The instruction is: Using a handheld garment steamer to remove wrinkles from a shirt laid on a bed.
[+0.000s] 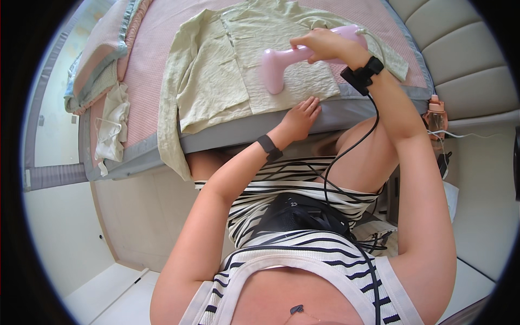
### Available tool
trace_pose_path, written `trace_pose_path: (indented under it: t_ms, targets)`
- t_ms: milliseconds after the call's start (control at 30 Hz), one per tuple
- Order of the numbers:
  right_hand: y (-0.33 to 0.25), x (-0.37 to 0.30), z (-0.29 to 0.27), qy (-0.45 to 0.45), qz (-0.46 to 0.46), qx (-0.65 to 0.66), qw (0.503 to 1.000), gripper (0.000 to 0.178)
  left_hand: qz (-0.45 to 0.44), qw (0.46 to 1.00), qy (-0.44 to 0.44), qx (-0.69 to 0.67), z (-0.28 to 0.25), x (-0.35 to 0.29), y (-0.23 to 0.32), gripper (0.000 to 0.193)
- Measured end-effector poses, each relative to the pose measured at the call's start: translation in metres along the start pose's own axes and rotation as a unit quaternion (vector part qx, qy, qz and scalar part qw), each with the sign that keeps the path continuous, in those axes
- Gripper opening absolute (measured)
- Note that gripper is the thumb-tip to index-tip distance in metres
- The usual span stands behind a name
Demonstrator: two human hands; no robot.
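Observation:
A pale green, crinkled long-sleeved shirt (216,70) lies spread over the edge of a bed, one sleeve hanging down at the left. My right hand (322,43) is closed around the handle of a pink handheld garment steamer (276,67). Its head rests on or just over the shirt's lower right part; the exact contact cannot be made out. Near the shirt's lower hem, my left hand (303,116) lies with fingers stretched out at the bed edge, holding nothing. A white cord (374,38) leads off from the steamer's rear end.
The bed (146,70) has a pink quilted cover and grey sides. Folded bedding (103,59) and a crumpled white cloth (112,124) lie at the left. A padded headboard (452,49) rises at the right, beside a pink bottle (435,111). A black cable (346,154) hangs from my right wrist.

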State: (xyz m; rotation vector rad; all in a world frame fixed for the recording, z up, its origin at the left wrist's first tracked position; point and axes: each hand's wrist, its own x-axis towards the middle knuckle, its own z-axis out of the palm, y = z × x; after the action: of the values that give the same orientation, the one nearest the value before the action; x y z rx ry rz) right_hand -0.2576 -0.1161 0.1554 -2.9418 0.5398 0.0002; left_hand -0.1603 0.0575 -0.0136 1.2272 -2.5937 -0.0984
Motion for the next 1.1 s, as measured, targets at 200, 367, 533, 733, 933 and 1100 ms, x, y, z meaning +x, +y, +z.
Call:
trace_pose_path:
  t_ms: [200, 367, 533, 733, 933, 1100]
  targets:
    - [-0.005, 0.001, -0.003, -0.017, 0.023, 0.011, 1.000, 0.046, -0.005, 1.000, -0.009, 0.003, -0.001, -0.001, 0.001, 0.061]
    - [-0.010, 0.007, 0.006, 0.000, 0.018, 0.037, 0.999, 0.046, 0.000, 1.000, -0.007, 0.002, -0.002, 0.002, 0.001, 0.061]
    - [-0.006, 0.004, -0.004, -0.035, 0.019, 0.043, 0.998, 0.047, 0.005, 1.000, 0.013, 0.016, 0.003, -0.003, -0.002, 0.060]
    - [0.013, -0.004, -0.008, -0.017, 0.040, 0.011, 0.999, 0.048, -0.016, 0.999, -0.045, 0.027, -0.004, 0.001, 0.002, 0.061]
    - [0.003, 0.002, 0.000, -0.012, 0.027, 0.042, 0.999, 0.048, -0.011, 1.000, -0.017, 0.003, 0.001, 0.000, 0.000, 0.062]
    - [0.007, -0.001, -0.007, -0.024, 0.010, 0.026, 0.999, 0.047, -0.004, 1.000, -0.001, 0.002, 0.004, -0.001, -0.002, 0.063]
